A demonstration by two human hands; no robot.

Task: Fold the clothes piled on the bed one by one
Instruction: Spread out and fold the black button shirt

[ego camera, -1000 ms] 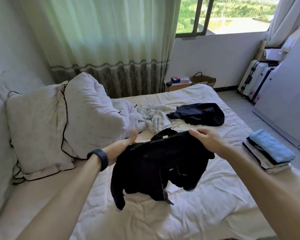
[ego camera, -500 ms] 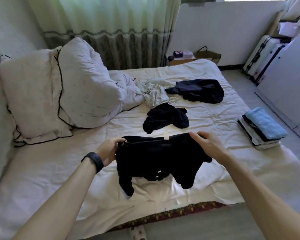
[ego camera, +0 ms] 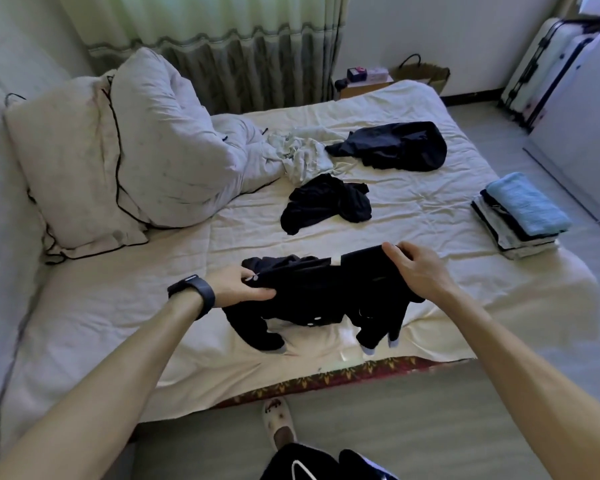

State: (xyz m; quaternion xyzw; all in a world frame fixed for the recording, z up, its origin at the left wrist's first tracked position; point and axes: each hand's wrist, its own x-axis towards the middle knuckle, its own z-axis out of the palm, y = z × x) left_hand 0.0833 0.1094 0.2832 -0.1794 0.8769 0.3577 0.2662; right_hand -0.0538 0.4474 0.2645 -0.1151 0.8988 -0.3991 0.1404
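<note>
Black garment lowered to the front of the wide bed (ego camera: 430,216) with cream sheet

Compared with a second ago, the soft black garment with pale cuffs (ego camera: 312,292) hangs lower, just over the sheet by the near edge. I judge it is ready to be laid flat for folding. The left hand (ego camera: 236,285) has its grip clenched on one top corner, and the right hand (ego camera: 420,268) pinches the other.

Black garment (ego camera: 312,289), cream bed sheet (ego camera: 153,306), light blue towel (ego camera: 527,206), green-grey curtain (ego camera: 222,32)
</note>
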